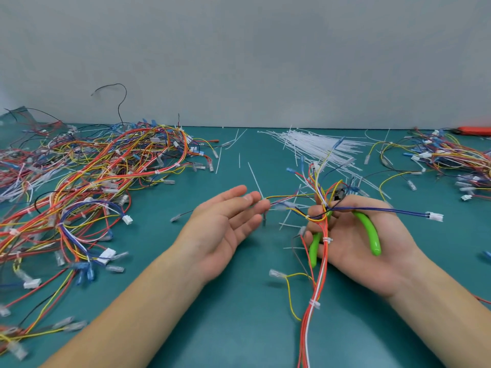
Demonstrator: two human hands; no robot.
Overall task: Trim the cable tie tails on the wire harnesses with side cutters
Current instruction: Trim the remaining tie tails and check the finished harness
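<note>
My right hand is palm up and grips the green-handled side cutters together with a wire harness of red, orange and white wires. The harness runs over the palm and hangs toward the front edge, with trimmed white cable ties on it. Its loose ends fan out above the hand; a blue pair ends in a white connector. The cutter jaws are hidden behind the wires. My left hand lies palm up with fingers spread, fingertips touching a thin branch of the harness near a clear terminal sleeve.
A large tangle of harnesses covers the left of the green mat. A fan of loose white cable ties lies at the back centre, with cut tails scattered about. More harnesses lie at the back right, beside an orange tool.
</note>
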